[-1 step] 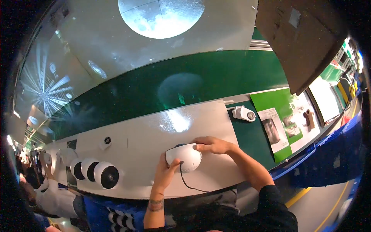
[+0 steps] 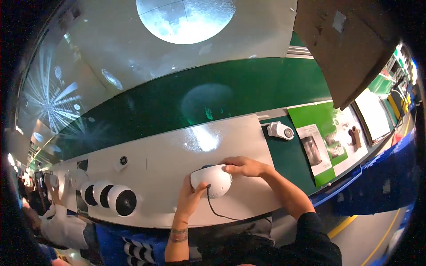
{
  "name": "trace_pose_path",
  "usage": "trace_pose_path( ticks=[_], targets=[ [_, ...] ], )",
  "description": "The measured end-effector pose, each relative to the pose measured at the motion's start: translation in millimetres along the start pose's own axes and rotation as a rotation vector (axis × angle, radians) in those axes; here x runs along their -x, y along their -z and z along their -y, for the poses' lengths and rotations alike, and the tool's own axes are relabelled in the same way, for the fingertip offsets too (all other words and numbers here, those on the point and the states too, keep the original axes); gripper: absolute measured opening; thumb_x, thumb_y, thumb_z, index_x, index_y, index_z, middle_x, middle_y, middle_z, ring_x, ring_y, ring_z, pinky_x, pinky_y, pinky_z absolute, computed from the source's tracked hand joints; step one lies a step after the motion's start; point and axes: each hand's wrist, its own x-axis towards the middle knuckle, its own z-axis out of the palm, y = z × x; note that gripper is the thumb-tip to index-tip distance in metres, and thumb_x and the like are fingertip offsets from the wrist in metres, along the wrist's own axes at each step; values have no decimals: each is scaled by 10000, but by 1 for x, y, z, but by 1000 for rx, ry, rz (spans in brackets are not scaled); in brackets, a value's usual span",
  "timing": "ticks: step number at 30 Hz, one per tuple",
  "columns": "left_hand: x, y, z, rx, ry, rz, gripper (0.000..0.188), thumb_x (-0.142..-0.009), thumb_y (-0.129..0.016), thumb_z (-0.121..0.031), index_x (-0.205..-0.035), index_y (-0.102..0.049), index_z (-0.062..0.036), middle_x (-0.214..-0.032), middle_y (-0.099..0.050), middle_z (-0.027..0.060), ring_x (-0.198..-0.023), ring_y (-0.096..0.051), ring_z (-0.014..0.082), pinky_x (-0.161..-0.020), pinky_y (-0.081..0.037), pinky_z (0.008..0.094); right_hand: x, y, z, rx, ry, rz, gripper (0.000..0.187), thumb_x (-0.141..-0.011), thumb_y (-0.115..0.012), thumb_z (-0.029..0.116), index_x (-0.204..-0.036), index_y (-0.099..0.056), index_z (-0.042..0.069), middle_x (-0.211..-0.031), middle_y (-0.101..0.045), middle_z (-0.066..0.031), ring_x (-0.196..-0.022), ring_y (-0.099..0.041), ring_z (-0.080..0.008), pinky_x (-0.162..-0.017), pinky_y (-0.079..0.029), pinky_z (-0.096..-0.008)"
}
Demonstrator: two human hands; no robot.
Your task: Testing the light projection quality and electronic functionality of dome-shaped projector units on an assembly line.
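Near the front edge of the white worktop, both hands hold a white round projector (image 2: 214,182). My left hand (image 2: 191,195) grips its left side, thumb beside the plug of a black cable (image 2: 213,210). The cable runs from the projector toward the table edge. My right hand (image 2: 243,166) is curled over its upper right side, fingers partly hidden behind it. The projector's front faces away from me and is mostly hidden. A bright moon-like disc (image 2: 186,20) of light shows on the upright surface ahead.
Several white round units with black faces (image 2: 123,201) stand at left, near a small white piece (image 2: 120,163). A white device with a lens (image 2: 280,131) lies right, beside a green-and-white printed sheet (image 2: 328,142). Cardboard (image 2: 346,48) hangs upper right. A person (image 2: 64,228) works far left.
Both hands and the projector hold their place. The starburst light pattern at the far left has shifted slightly.
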Motion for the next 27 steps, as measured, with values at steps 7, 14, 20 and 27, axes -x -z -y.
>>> trace_pose_path(
  ticks=[7,14,20,27],
  targets=[
    [0,1,0,-67,38,-14,754,-955,-739,-549,-1369,-506,36,-1243,-658,132,-1122,-617,178,-963,-515,331,0,0,-2,-5,-36,-4,759,-1046,-535,607,-1421,-583,-51,-1401,-632,-215,-1308,-565,-294,-1134,-421,-417],
    [1,2,6,-144,-20,-37,728,-957,-749,-517,-1356,-507,42,-1209,-689,157,-1105,-654,211,-958,-533,357,0,-2,-7,-39,-35,-13,716,-1051,-532,601,-1369,-615,-35,-1316,-663,-189,-1239,-583,-272,-1090,-444,-412],
    [-3,2,10,-128,-69,-40,698,-951,-768,-481,-1341,-513,40,-1213,-696,179,-1118,-671,230,-957,-539,367,-2,1,-7,4,-55,4,741,-1044,-530,616,-1399,-595,-31,-1297,-665,-172,-1227,-584,-266,-1083,-444,-412],
    [-2,2,4,-141,-56,-28,735,-944,-772,-492,-1374,-504,40,-1256,-680,184,-1150,-660,248,-990,-523,376,-2,1,-9,1,-48,-4,695,-1051,-540,592,-1365,-620,-23,-1290,-672,-169,-1222,-588,-262,-1078,-453,-411]
  ],
)
